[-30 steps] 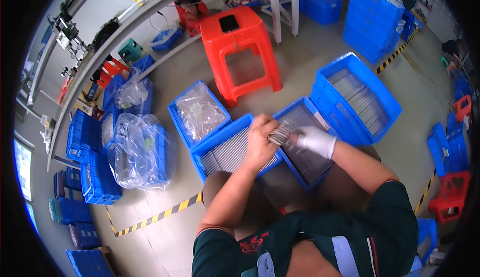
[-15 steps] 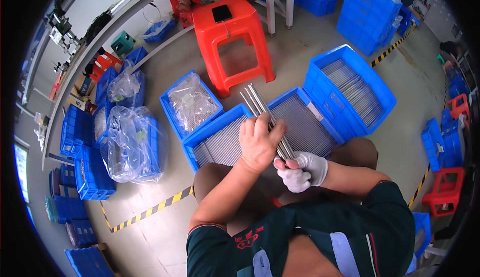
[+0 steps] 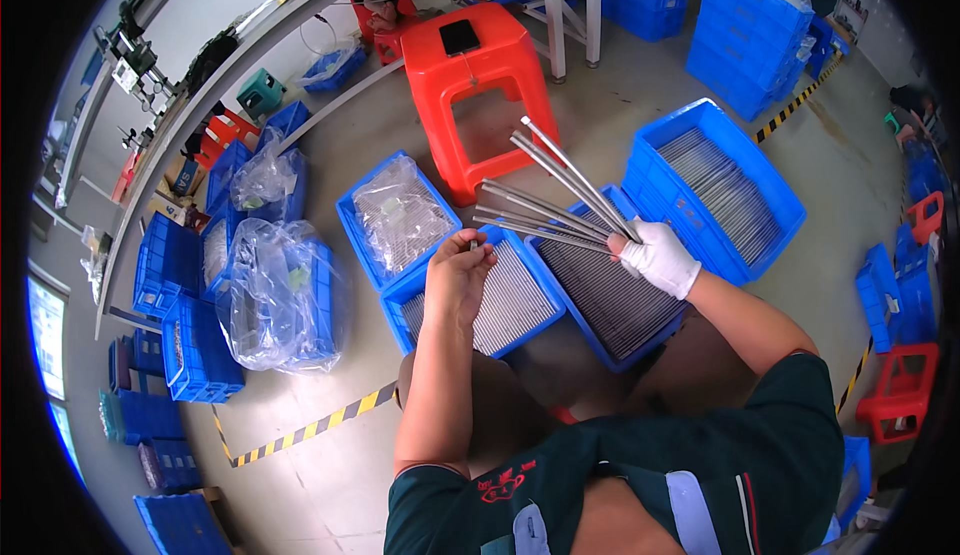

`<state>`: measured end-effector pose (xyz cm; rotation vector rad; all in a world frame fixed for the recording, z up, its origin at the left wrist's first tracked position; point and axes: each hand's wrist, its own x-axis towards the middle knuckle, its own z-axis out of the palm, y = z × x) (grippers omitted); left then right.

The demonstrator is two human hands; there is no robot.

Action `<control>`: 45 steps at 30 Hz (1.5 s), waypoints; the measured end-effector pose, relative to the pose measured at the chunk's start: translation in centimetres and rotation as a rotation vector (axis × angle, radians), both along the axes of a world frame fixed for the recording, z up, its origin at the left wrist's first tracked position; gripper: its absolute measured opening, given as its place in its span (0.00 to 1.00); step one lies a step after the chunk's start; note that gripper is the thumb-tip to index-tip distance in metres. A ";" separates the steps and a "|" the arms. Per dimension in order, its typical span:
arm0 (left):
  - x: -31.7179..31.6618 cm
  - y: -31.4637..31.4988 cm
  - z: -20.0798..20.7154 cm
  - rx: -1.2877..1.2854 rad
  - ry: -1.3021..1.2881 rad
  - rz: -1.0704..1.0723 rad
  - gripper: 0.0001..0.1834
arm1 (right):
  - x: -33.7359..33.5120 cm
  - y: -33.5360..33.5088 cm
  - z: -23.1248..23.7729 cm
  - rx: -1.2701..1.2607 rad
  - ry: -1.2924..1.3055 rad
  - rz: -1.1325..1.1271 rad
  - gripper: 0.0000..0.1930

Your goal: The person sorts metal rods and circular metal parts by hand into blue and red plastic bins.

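My right hand [image 3: 658,261], in a white glove with a bare thumb or fingertip showing, grips several thin metal rods [image 3: 560,167] at their near ends. The rods fan out toward the far left over the blue crates. My bare left hand [image 3: 460,273] is apart from the fan, its fingers closed in a pinch; a small glint shows at the fingertips, too small to name. Below it lies a blue crate [image 3: 512,352] filled with rows of metal rods. Beneath the fan, a second blue crate [image 3: 622,363] holds more rods in close rows.
A taller blue crate with rods [image 3: 790,195] stands at the right. Beyond the left crate sits a blue crate with a plastic-wrapped load [image 3: 355,210]. A red stool [image 3: 425,85] bearing a phone [image 3: 459,38] stands ahead. Bagged crates [image 3: 318,295] line the left side.
My left hand has let go of the rod bundle and moved left and down. My right hand has moved right and up with the rods, which have spread from a tight bundle into a fan.
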<state>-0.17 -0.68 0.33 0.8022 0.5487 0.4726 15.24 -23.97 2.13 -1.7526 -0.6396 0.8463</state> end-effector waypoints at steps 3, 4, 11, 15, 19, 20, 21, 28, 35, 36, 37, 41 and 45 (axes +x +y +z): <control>-0.4 -0.1 0.6 -0.050 -0.032 0.004 0.06 | 0.2 -0.2 -1.4 0.053 0.072 -0.082 0.15; -0.6 0.3 0.7 -0.061 -0.097 -0.059 0.05 | 0.2 -0.2 -1.6 0.052 0.080 -0.083 0.15; -0.6 -0.1 1.3 -0.040 -0.168 -0.130 0.09 | 0.1 -0.6 -1.7 0.006 -0.390 -0.038 0.14; -0.9 0.1 1.1 -0.058 -0.195 -0.154 0.11 | -0.4 -0.8 -0.5 0.004 -0.082 -0.026 0.13; -1.1 0.3 0.6 -0.087 -0.183 -0.158 0.14 | -0.7 -1.7 0.5 0.297 0.303 -0.001 0.13; -1.1 0.3 0.6 -0.058 -0.162 -0.157 0.15 | -0.6 -1.5 0.8 0.297 0.303 0.000 0.13; -1.1 0.3 0.6 -0.057 -0.163 -0.156 0.15 | -0.5 -1.1 1.1 0.194 0.200 -0.021 0.13; -1.4 0.6 0.7 -0.026 -0.097 -0.111 0.14 | 0.2 -0.2 -2.7 0.017 -0.262 -0.077 0.15; -1.7 0.2 1.3 -0.042 -0.124 -0.122 0.12 | -0.5 -0.3 0.1 0.090 0.024 -0.092 0.13; -1.8 0.3 1.3 -0.041 -0.124 -0.120 0.12 | -0.7 -0.1 0.3 0.098 0.110 -0.104 0.13; -1.8 0.3 1.3 -0.034 -0.133 -0.122 0.12 | -0.7 -0.2 0.4 0.097 0.108 -0.104 0.13; -1.9 0.2 1.6 -0.008 -0.149 -0.132 0.13 | -0.6 -0.2 0.5 0.076 0.120 -0.123 0.11; -1.9 0.1 1.7 0.064 -0.153 -0.135 0.14 | -0.6 -0.4 -0.3 0.051 -0.192 -0.101 0.10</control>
